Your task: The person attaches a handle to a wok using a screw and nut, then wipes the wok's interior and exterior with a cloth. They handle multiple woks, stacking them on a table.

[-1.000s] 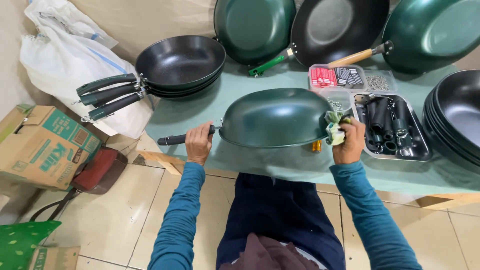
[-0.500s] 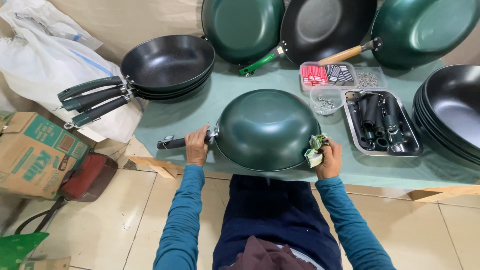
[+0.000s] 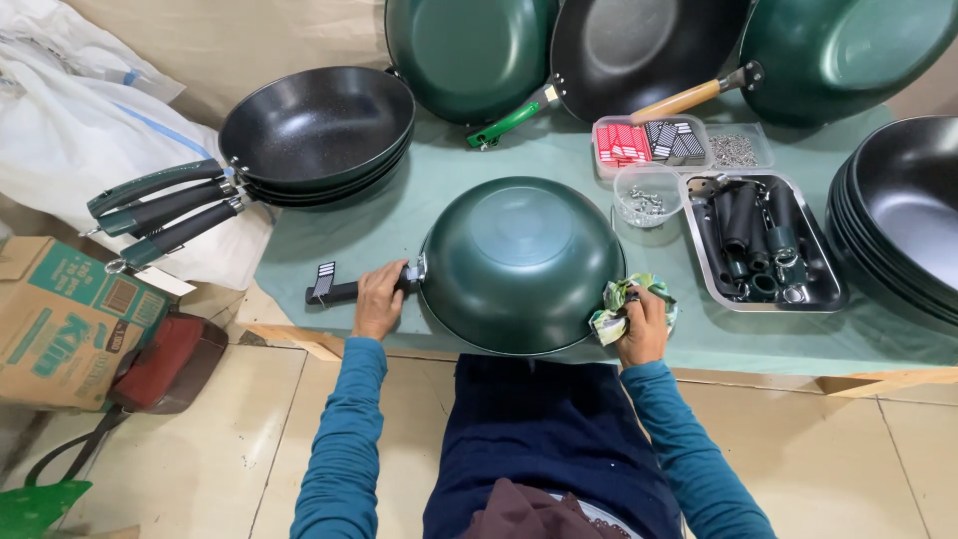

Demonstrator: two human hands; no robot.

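Light was bright and even, pretty soft shadows, mild sheen on the upturned green wok (image 3: 521, 262). Sharp focus, noticeable wide-angle bending at edges.

Both my arms are stretched forward, teal sleeves down to the wrists. My left hand (image 3: 379, 299) is curled tight, my right hand (image 3: 642, 324) is fisted too.

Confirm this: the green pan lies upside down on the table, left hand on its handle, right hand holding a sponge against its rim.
Not quite. In the head view the right hand holds a crumpled cloth, not a sponge, against the rim. The rest stands: the green pan lies upside down, with the left hand on its handle.
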